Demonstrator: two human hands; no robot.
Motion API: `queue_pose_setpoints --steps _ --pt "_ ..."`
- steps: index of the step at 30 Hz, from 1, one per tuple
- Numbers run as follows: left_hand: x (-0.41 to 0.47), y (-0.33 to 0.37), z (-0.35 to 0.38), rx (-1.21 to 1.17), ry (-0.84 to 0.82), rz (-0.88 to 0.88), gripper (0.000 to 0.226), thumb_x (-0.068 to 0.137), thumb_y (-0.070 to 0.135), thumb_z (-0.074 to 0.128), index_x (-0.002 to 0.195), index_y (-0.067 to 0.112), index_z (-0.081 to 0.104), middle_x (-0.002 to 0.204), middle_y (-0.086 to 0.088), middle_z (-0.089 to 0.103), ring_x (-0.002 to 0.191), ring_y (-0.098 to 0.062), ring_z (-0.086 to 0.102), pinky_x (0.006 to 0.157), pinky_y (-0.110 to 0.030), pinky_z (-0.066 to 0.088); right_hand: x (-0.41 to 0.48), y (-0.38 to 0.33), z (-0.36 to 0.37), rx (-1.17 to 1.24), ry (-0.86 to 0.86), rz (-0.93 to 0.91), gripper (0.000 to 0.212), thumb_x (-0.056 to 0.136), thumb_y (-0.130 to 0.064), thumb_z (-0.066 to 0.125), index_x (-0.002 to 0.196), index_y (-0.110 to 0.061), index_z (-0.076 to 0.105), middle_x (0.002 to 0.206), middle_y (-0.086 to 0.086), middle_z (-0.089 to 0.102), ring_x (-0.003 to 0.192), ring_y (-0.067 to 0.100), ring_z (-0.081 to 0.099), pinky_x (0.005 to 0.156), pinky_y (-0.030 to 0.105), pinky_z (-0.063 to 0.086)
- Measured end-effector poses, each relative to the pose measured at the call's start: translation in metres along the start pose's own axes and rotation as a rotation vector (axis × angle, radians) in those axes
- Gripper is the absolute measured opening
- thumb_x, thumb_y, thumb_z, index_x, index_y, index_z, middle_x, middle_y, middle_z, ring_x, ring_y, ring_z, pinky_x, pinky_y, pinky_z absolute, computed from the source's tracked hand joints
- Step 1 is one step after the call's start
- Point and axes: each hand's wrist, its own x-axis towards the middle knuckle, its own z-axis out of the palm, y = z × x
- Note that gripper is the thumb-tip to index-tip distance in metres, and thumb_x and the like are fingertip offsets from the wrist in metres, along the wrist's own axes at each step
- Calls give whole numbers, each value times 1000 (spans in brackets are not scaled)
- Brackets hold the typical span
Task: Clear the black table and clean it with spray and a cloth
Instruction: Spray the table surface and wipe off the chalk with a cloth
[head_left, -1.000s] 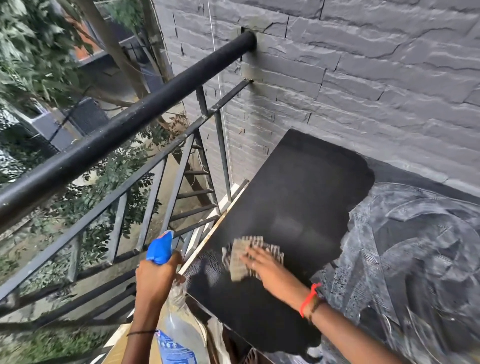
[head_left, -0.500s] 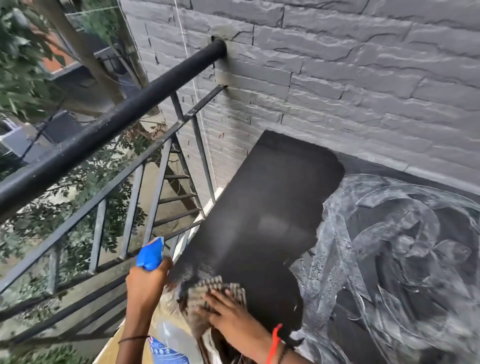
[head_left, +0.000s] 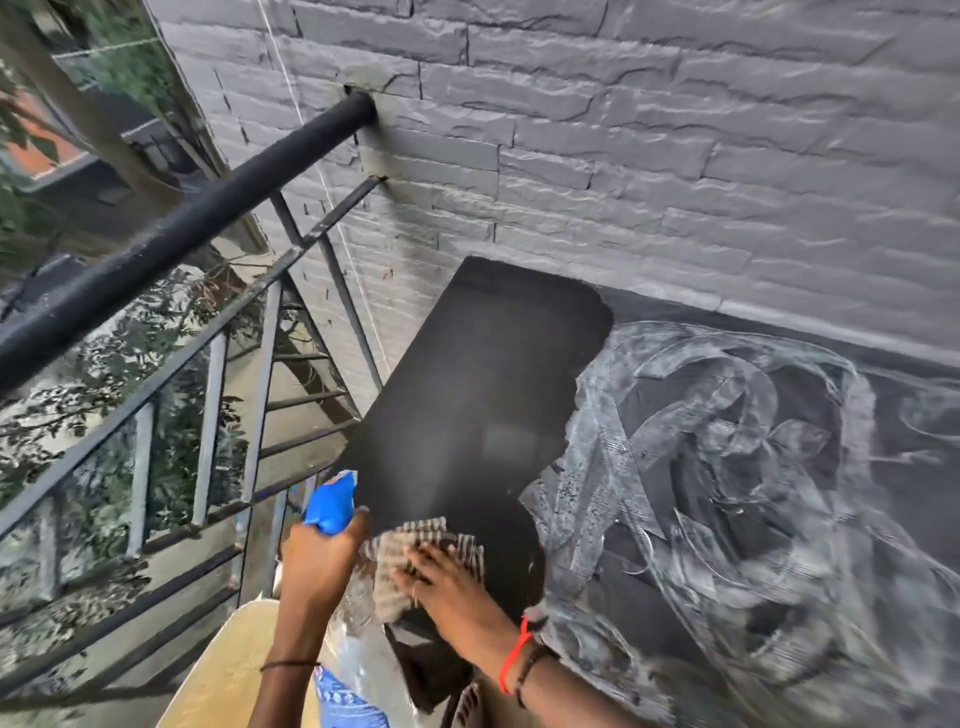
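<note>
**One end wiped dark, the larger part streaked white**

One stretch of the black tabletop (head_left: 467, 405), the end next to the railing (head_left: 182, 244), is wiped to a plain matt black. Nothing stands on any part of the tabletop that shows, so the clearing looks finished. The rest of its surface, running away from that clean end along the grey brick wall (head_left: 675, 156), carries a white film (head_left: 727, 467) of swirls and smeared arcs. It reads as cleaner that has been spread but not taken off.

The striped cloth (head_left: 415, 532) lies at the tabletop's near edge, on the dark cleaned side and close to the border of the film. The right hand (head_left: 447, 582) lies flat on it, fingers straight and spread, its grip apart, pressing the cloth down. The left hand (head_left: 317, 561) hovers just off the tabletop's near corner, its grip clamped round the neck of the spray bottle (head_left: 332, 501). The bottle's blue head points up and its clear body hangs below the edge.

By my estimate the job is well under half done. Spraying seems to have covered most of the tabletop, but most of that has yet to be wiped off, and how far it extends beyond the frame cannot be told.
</note>
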Motion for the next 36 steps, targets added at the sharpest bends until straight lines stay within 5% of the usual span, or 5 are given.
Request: queue_pose_setpoints --steps 4,9,21,31,36 --pt "-14 -5 18 81 -45 20 26 83 14 69 64 2 54 57 -10 48 53 -21 45 52 -34 38 -67 1 28 -78 -50 101 45 79 -20 35 94 -40 73 121 -10 62 108 7 62 101 27 41" --pt "-35 -10 44 93 -164 34 28 84 10 67 61 3 53 35 3 46 30 2 51 37 -10 37 -166 36 59 -147 179 187 43 103 -21 21 138 -41 35 152 -11 26 143 8 16 111 31 19" --pt "-79 -17 106 264 -448 82 35 71 41 58 69 6 61 47 -9 65 56 -26 68 67 -36 55 -257 72 56 -94 183 521 53 99 -25 -5 149 -35 8 158 -10 -3 145 8 -1 111 22 11" --pt "-99 9 133 282 -415 214 35 73 36 58 62 3 60 55 -10 66 51 -19 64 58 -35 54 -257 83 80 -189 169 511 150 32 -15 89 147 -40 -3 153 -15 16 144 7 -10 112 20 -1" --pt "-119 20 153 278 -533 303 40 60 51 52 58 11 48 61 -17 67 63 -34 67 61 -42 54 -249 76 69 -91 211 462 111 60 -14 61 147 -38 -2 157 -12 -9 144 7 -8 113 21 0"
